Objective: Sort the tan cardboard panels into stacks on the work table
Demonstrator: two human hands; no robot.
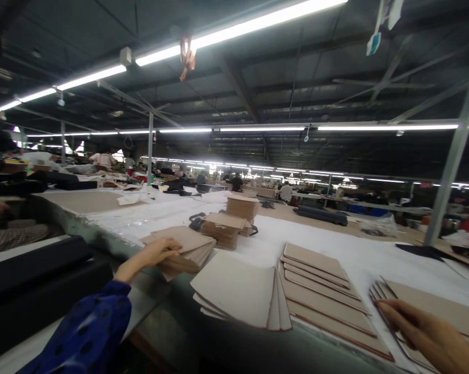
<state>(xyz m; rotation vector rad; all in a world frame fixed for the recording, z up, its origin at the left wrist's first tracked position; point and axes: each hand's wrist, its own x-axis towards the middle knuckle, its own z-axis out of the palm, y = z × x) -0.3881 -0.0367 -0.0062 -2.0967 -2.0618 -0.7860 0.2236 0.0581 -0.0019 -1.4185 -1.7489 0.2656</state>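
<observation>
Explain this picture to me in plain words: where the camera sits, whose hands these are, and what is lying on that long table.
The camera is worn on a person's head and looks over a long work table in a big factory hall. The left hand, in a blue sleeve, rests on a stack of tan card pieces. The right hand touches a fanned stack of larger tan sheets. Between them lie a pale folded stack and a fanned row of tan sheets. Farther back stand two smaller piles. Neither hand has lifted anything. Other people work in the distance.
</observation>
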